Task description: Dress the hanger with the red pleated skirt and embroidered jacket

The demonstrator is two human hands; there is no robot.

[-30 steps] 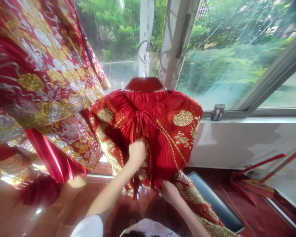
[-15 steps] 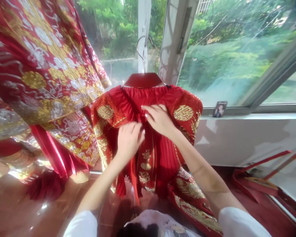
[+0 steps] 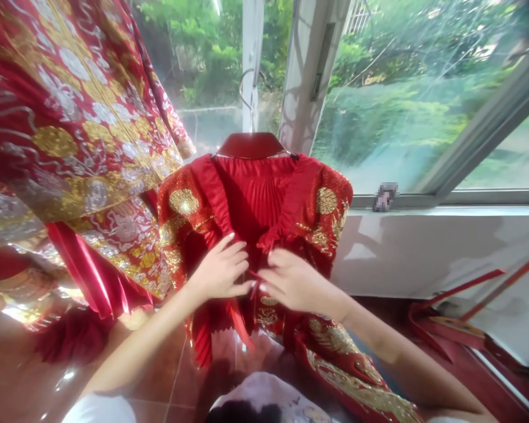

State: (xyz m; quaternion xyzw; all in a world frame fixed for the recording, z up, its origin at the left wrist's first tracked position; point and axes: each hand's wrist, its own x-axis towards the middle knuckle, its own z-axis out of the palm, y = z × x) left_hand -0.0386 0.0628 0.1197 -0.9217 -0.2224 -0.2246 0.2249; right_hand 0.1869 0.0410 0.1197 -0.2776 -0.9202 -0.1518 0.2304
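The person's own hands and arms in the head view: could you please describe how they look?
The left hand and right hand are ungloved, with nothing visible worn around the wrists; short white cloth sleeves leave both forearms uncovered.

The right hand [image 3: 293,279] has dropped toward six o'clock, nearly level with the left hand [image 3: 223,267]; at their twelve o'clock, the blouse [image 3: 264,197], earlier gathered, now gapes.
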